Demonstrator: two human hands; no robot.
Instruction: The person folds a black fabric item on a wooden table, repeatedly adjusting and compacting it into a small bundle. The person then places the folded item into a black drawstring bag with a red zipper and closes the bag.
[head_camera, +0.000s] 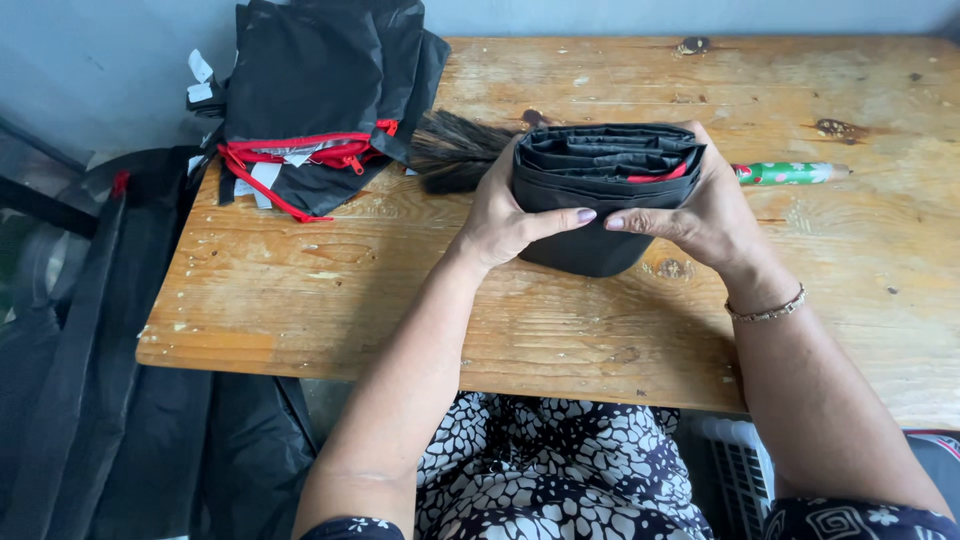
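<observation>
Hands: left hand (500, 215), right hand (705, 215) clasp folded black bag (600, 180) between them.

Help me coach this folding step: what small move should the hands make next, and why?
Probably press the bundle flat onto the table. Both the left hand and right hand squeeze its sides, yet the folded layers on top gape loosely and a red strip pokes out, so it looks ready to spring open.
</observation>
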